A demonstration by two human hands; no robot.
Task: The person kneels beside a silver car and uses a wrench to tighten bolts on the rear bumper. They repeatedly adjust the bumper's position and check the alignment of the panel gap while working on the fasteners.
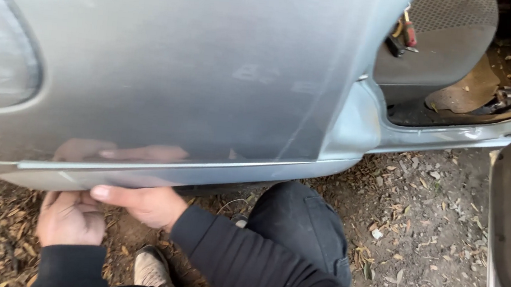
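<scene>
fingers of both hands curled under silver car's sill trim (159,175): left hand (70,216) gripping edge, right hand (143,204) touching beside it

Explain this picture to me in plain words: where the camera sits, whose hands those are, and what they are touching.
There is no machine here. The single picture comes from a camera worn on a person's head, looking down at their own two bare hands while they crouch beside a silver car.

The left hand and the right hand both reach up to the lower edge of the car's side panel, fingers at or under the sill. Neither hand holds a tool; how firmly they grip the edge cannot be told.

The person wears black sleeves and dark trousers; one shoe shows below. The ground is dirt strewn with dry leaves. At the upper right, the open doorway shows the car floor, with a red-handled tool lying inside.
</scene>
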